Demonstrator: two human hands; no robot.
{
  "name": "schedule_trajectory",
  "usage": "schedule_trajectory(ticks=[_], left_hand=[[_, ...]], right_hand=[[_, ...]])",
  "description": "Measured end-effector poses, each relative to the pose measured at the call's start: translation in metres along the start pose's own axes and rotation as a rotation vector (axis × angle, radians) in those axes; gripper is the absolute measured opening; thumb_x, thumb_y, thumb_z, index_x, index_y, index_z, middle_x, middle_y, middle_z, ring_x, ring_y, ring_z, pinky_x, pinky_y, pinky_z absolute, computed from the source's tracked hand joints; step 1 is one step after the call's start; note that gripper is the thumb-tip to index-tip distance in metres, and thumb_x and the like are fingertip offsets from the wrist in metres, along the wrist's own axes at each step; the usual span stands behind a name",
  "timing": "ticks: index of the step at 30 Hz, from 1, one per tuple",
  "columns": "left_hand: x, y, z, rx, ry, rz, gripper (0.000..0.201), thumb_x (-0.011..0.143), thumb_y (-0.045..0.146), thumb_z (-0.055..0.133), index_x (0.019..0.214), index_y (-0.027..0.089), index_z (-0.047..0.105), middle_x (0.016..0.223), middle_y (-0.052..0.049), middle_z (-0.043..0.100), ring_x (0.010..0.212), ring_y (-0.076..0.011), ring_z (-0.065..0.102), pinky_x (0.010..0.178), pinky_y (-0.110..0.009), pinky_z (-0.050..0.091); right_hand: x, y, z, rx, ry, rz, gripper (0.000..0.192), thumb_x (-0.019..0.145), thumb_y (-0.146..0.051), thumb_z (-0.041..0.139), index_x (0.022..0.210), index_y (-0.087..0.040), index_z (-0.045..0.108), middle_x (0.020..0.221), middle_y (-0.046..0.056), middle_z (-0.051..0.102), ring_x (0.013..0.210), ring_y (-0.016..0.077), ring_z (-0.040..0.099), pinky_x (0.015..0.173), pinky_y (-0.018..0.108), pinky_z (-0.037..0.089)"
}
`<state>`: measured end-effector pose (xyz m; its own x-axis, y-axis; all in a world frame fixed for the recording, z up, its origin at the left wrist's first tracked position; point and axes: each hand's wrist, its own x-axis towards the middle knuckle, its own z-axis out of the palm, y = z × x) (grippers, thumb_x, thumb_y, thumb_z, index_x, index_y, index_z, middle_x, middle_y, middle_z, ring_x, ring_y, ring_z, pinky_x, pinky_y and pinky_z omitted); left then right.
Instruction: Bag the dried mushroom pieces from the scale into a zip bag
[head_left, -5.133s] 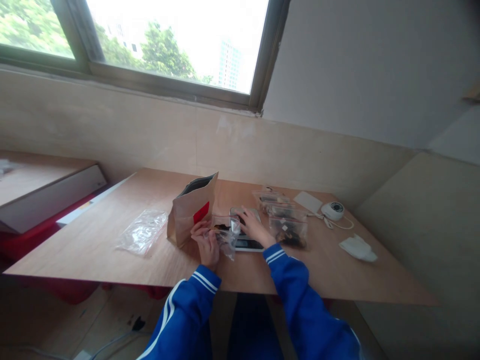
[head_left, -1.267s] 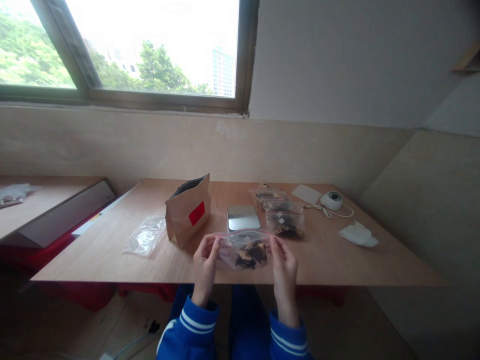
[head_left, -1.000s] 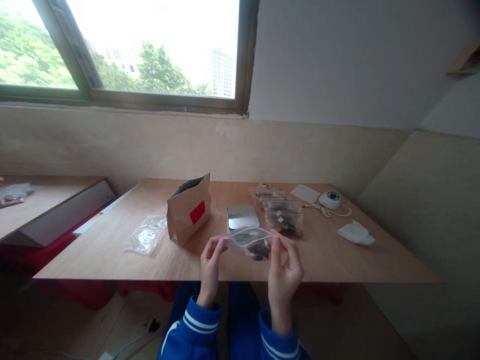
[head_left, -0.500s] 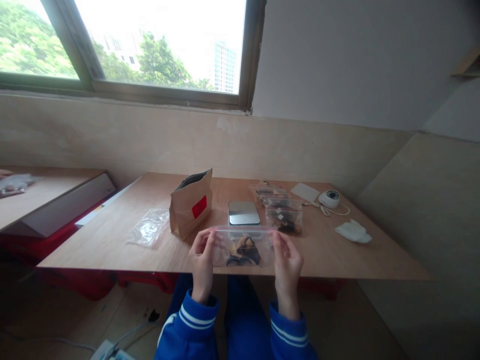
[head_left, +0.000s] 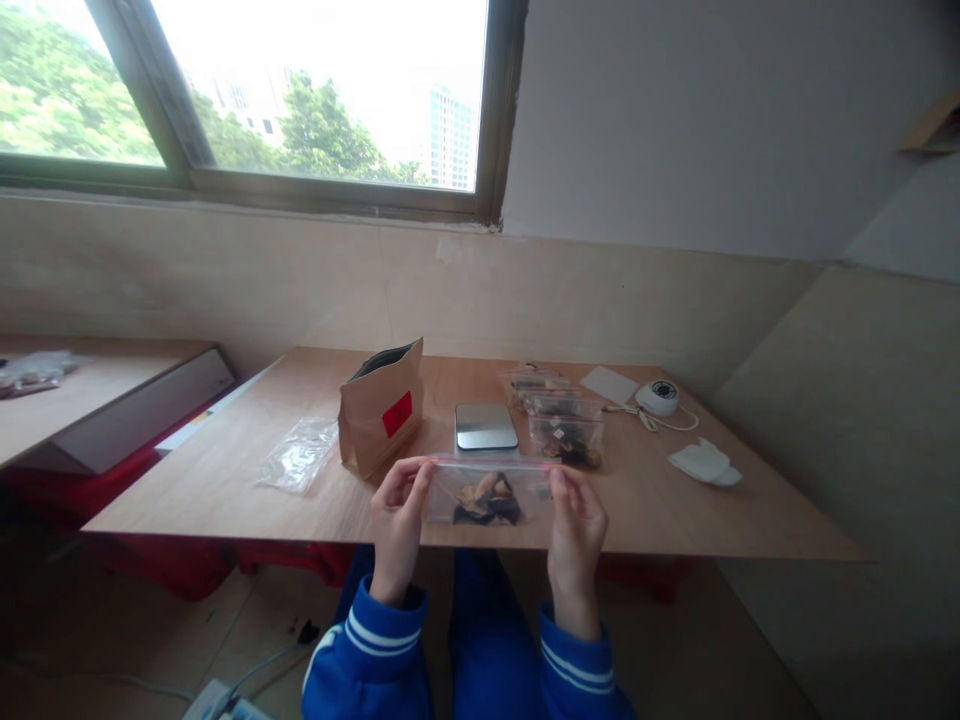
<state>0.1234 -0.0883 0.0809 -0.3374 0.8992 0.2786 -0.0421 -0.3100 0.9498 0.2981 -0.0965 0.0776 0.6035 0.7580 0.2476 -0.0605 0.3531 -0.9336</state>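
A clear zip bag (head_left: 489,497) with a pinkish-red seal strip is stretched between my two hands over the table's front edge. Dark and tan dried pieces, too small to name, lie in its lower middle. My left hand (head_left: 400,525) pinches the bag's upper left corner, and my right hand (head_left: 577,530) pinches the upper right corner. Just beyond the bag sits a flat digital scale (head_left: 486,427) with a shiny plate. To its left a brown paper pouch (head_left: 380,410) with a red label stands upright, its top open. Several filled zip bags (head_left: 568,440) stand in a row right of the scale.
An empty-looking clear plastic bag (head_left: 301,453) lies left of the pouch. At the right are a white dome camera (head_left: 660,397) with its cable, a crumpled white tissue (head_left: 705,462) and a white card (head_left: 610,384). Another table (head_left: 112,390) stands at the left.
My left hand has shifted slightly left, while my right hand keeps its corner. The pieces inside the zip bag sit a little differently. A hand at the far left table has gone out of view.
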Motion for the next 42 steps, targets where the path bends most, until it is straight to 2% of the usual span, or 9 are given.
schedule_trajectory(ticks=[3, 7, 10, 12, 16, 21, 27, 34, 42], left_hand=[[-0.003, 0.001, 0.007, -0.064, 0.021, 0.001, 0.021, 0.083, 0.041, 0.061, 0.081, 0.019, 0.063, 0.079, 0.000, 0.064, 0.078, -0.0151, 0.059, 0.072, -0.023, 0.046], [-0.008, -0.002, 0.018, -0.196, 0.055, -0.037, 0.024, 0.086, 0.044, 0.054, 0.082, 0.020, 0.057, 0.079, 0.001, 0.058, 0.077, -0.0135, 0.056, 0.072, -0.023, 0.045], [-0.010, -0.005, 0.020, -0.229, 0.043, -0.036, 0.023, 0.083, 0.043, 0.058, 0.084, 0.020, 0.056, 0.079, 0.001, 0.057, 0.078, -0.0135, 0.057, 0.073, -0.023, 0.046], [-0.010, -0.006, 0.019, -0.225, 0.019, -0.051, 0.023, 0.081, 0.041, 0.063, 0.085, 0.020, 0.056, 0.079, 0.001, 0.058, 0.076, -0.0139, 0.058, 0.072, -0.023, 0.046], [-0.010, -0.008, 0.015, -0.221, 0.011, -0.089, 0.023, 0.080, 0.041, 0.064, 0.087, 0.020, 0.057, 0.077, 0.000, 0.061, 0.075, -0.0148, 0.060, 0.070, -0.024, 0.047], [-0.011, -0.007, 0.009, -0.247, 0.043, -0.097, 0.024, 0.079, 0.041, 0.066, 0.086, 0.019, 0.057, 0.074, 0.001, 0.061, 0.072, -0.0138, 0.061, 0.067, -0.023, 0.047], [-0.011, -0.003, 0.002, -0.250, 0.066, -0.072, 0.023, 0.079, 0.039, 0.067, 0.086, 0.019, 0.058, 0.076, 0.002, 0.061, 0.073, -0.0111, 0.060, 0.069, -0.020, 0.046], [-0.008, 0.002, 0.003, -0.278, 0.056, -0.108, 0.026, 0.077, 0.040, 0.069, 0.086, 0.018, 0.058, 0.077, 0.001, 0.063, 0.074, -0.0125, 0.061, 0.069, -0.022, 0.048], [-0.008, -0.001, 0.004, -0.272, 0.050, -0.107, 0.026, 0.078, 0.041, 0.067, 0.088, 0.019, 0.058, 0.079, 0.000, 0.063, 0.075, -0.0139, 0.062, 0.070, -0.024, 0.050]], right_hand=[[-0.002, 0.000, 0.005, 0.041, 0.004, 0.004, 0.027, 0.079, -0.044, 0.065, 0.076, -0.018, 0.061, 0.072, 0.001, 0.068, 0.070, 0.0170, 0.064, 0.071, 0.031, 0.049], [-0.004, 0.004, 0.012, 0.083, -0.062, 0.076, 0.031, 0.081, -0.049, 0.061, 0.085, -0.018, 0.061, 0.076, 0.002, 0.067, 0.070, 0.0166, 0.063, 0.069, 0.029, 0.049], [-0.005, 0.007, 0.014, 0.082, -0.104, 0.122, 0.035, 0.081, -0.051, 0.060, 0.095, -0.018, 0.060, 0.081, 0.003, 0.068, 0.069, 0.0165, 0.062, 0.068, 0.029, 0.050], [-0.005, 0.008, 0.014, 0.071, -0.134, 0.128, 0.036, 0.082, -0.051, 0.060, 0.095, -0.018, 0.061, 0.080, 0.003, 0.067, 0.068, 0.0162, 0.062, 0.066, 0.028, 0.051], [-0.008, 0.008, 0.011, 0.024, -0.187, 0.099, 0.035, 0.084, -0.051, 0.057, 0.089, -0.017, 0.062, 0.085, 0.006, 0.068, 0.074, 0.0179, 0.063, 0.069, 0.030, 0.051], [-0.014, 0.003, 0.008, 0.021, -0.228, 0.043, 0.029, 0.085, -0.046, 0.058, 0.093, -0.019, 0.061, 0.092, 0.005, 0.069, 0.082, 0.0187, 0.065, 0.078, 0.031, 0.051], [-0.018, -0.004, 0.009, -0.018, -0.260, 0.000, 0.025, 0.086, -0.043, 0.058, 0.091, -0.019, 0.061, 0.087, 0.004, 0.070, 0.079, 0.0189, 0.065, 0.075, 0.032, 0.051], [-0.018, -0.006, 0.010, -0.050, -0.275, -0.057, 0.021, 0.086, -0.040, 0.058, 0.090, -0.020, 0.061, 0.087, 0.005, 0.071, 0.082, 0.0199, 0.067, 0.076, 0.033, 0.054], [-0.017, 0.005, 0.006, -0.112, -0.289, -0.138, 0.016, 0.086, -0.035, 0.058, 0.092, -0.020, 0.061, 0.090, 0.005, 0.069, 0.084, 0.0193, 0.067, 0.078, 0.034, 0.054]])
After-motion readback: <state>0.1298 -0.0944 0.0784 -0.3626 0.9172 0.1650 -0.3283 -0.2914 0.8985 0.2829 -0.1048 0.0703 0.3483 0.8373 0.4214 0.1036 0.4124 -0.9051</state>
